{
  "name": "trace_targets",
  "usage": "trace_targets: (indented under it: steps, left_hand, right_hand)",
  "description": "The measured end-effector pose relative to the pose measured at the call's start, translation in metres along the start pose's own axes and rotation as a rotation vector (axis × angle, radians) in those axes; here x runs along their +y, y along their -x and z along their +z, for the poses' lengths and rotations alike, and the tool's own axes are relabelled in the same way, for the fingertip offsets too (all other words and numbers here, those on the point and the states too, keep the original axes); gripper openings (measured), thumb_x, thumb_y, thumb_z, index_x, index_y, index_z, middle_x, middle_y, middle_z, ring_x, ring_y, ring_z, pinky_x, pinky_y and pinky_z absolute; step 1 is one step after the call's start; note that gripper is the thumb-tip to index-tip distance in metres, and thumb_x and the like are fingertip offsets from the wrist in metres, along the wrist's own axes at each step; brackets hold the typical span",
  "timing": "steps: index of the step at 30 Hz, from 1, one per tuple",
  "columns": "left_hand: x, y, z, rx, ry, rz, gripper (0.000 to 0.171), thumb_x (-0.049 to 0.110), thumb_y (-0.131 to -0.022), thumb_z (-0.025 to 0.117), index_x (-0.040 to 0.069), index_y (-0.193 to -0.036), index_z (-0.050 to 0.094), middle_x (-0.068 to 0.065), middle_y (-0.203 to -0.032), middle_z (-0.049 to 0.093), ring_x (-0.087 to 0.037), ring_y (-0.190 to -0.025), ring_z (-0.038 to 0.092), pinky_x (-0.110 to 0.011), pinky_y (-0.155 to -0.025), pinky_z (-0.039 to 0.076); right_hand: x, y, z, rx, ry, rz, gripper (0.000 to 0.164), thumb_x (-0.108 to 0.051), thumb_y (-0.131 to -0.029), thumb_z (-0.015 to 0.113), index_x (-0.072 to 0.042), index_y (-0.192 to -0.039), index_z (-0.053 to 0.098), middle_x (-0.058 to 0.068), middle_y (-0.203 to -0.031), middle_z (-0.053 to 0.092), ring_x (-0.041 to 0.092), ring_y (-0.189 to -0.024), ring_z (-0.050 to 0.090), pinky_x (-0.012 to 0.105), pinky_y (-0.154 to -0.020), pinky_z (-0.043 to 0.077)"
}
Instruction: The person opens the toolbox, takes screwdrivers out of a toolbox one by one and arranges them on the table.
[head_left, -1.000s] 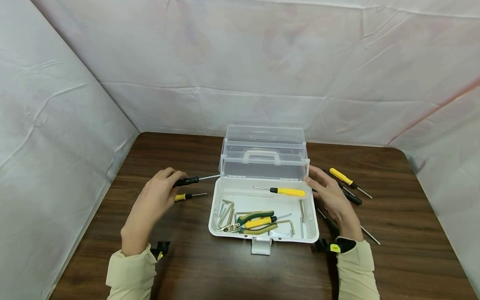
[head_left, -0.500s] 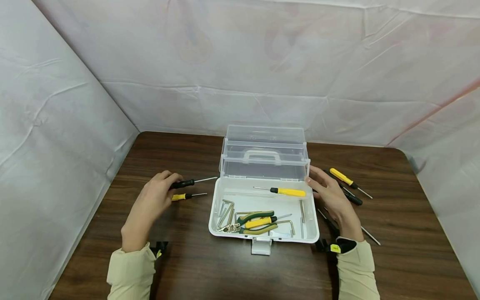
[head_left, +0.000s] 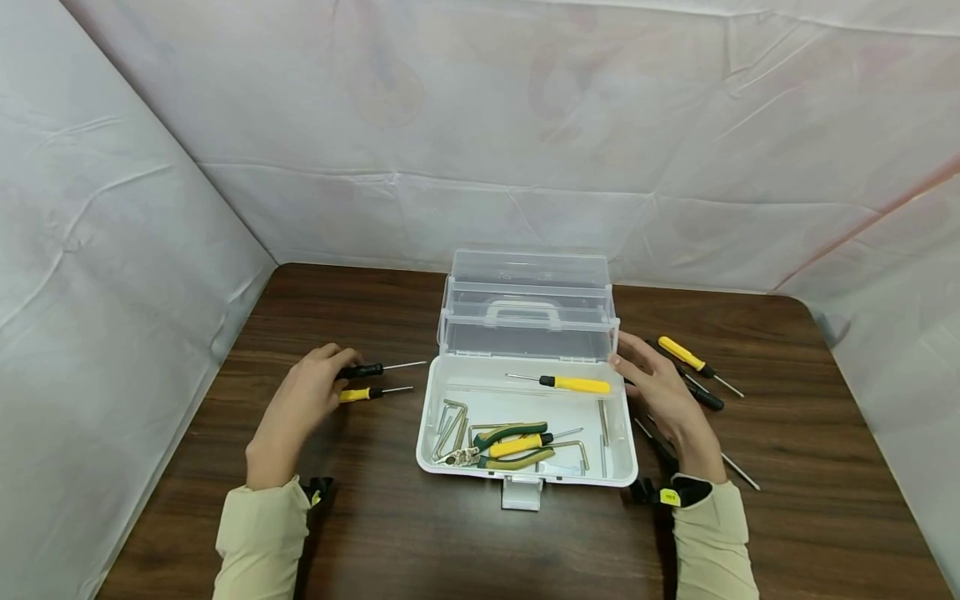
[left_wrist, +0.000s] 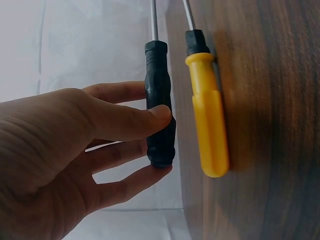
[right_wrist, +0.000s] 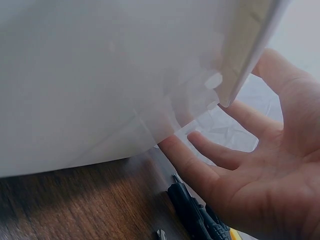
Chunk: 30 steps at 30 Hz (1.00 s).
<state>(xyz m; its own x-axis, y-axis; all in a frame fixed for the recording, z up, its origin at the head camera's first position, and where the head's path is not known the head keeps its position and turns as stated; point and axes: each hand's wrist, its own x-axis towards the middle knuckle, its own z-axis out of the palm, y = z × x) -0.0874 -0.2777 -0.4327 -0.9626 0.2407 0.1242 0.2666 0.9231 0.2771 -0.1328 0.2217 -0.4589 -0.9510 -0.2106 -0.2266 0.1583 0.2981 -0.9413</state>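
Note:
My left hand (head_left: 303,400) pinches the handle of a black screwdriver (left_wrist: 160,100) between thumb and fingers; its shaft points right, toward the toolbox. Close beside it on the table lies a yellow screwdriver (left_wrist: 210,120). The open white toolbox (head_left: 525,367) stands mid-table with its clear lid (head_left: 525,292) raised. My right hand (head_left: 663,400) touches the box's back right corner, thumb at the rim and fairly straight fingers along the outer wall. Inside lie green-handled pliers (head_left: 517,432), a yellow screwdriver (head_left: 581,384), another yellow screwdriver (head_left: 517,445) and several hex keys (head_left: 453,425).
Right of the box, partly behind my right hand, lie several screwdrivers, among them a yellow-handled screwdriver (head_left: 682,353) and a black-handled screwdriver (head_left: 705,395). White cloth (head_left: 480,167) walls the brown table (head_left: 420,542) at the back and sides. A latch (head_left: 521,493) hangs from the box's front.
My left hand has moved slightly left and lower with the black screwdriver, whose tip has drawn away from the toolbox. My right hand and the box have stayed in place.

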Motion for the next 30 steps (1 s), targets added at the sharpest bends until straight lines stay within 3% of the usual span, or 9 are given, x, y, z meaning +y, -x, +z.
trace_targets:
  steps: [3,10,23,30]
  left_hand:
    - [-0.003,-0.002,0.003,-0.010,-0.001,-0.004,0.032,-0.012,-0.086,0.076,0.005,-0.113,0.072,-0.018,-0.105,0.070,-0.039,-0.094,0.068,-0.056,-0.078,0.058]
    - [-0.009,-0.005,0.010,-0.042,0.006,-0.018,0.033,-0.011,-0.087,0.076,0.006,-0.114,0.072,-0.017,-0.107,0.070,-0.036,-0.093,0.068,-0.055,-0.079,0.058]
    - [-0.021,-0.007,0.017,-0.092,0.008,-0.030,0.032,-0.013,-0.087,0.073,0.006,-0.113,0.071,-0.016,-0.106,0.070,-0.036,-0.092,0.069,-0.054,-0.078,0.057]
    - [-0.021,-0.008,0.017,-0.095,0.021,-0.031,0.031,-0.013,-0.087,0.074,0.006,-0.111,0.070,-0.015,-0.104,0.070,-0.033,-0.089,0.068,-0.053,-0.077,0.057]
  right_hand:
    - [0.000,0.000,0.000,0.001,0.000,0.000,0.065,-0.039,-0.108,0.058,-0.016,-0.164,0.034,0.016,-0.170,0.031,0.037,-0.143,0.045,0.053,-0.108,0.052]
    - [0.000,0.000,0.000,0.002,0.006,-0.003,0.064,-0.038,-0.108,0.058,-0.016,-0.164,0.034,0.016,-0.169,0.032,0.036,-0.141,0.046,0.049,-0.105,0.053]
    - [0.001,-0.001,0.001,-0.001,-0.009,-0.006,0.063,-0.034,-0.109,0.057,-0.015,-0.164,0.034,0.016,-0.170,0.030,0.040,-0.146,0.043,0.062,-0.111,0.047]
    - [0.002,-0.001,0.001,-0.002,-0.010,-0.004,0.065,-0.037,-0.108,0.058,-0.016,-0.164,0.033,0.015,-0.170,0.030,0.038,-0.144,0.044,0.055,-0.109,0.050]
